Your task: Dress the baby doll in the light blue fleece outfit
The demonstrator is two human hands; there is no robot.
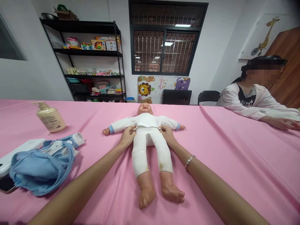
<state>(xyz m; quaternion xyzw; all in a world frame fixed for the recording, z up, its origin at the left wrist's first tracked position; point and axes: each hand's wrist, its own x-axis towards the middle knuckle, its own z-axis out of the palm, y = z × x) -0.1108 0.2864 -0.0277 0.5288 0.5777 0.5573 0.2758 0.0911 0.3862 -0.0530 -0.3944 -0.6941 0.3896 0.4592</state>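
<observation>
A baby doll (152, 153) lies on its back on the pink-covered table, head away from me and bare feet towards me. Its arms stretch out sideways in a white shirt (146, 120) with blue cuffs. At the left side of the doll's waist, my left hand (127, 136) is closed on the shirt's lower edge. My right hand (167, 134) pinches the same hem on the opposite side. The fingertips of both hands are partly hidden by the cloth and the doll's body.
Blue clothing (44, 168) lies bunched on the left, against a white device (21, 153). Behind it stands a beige pump bottle (52, 118). Another person (248, 97) sits at the table's far right, forearms resting on it. Shelves (89, 51) stand against the back wall.
</observation>
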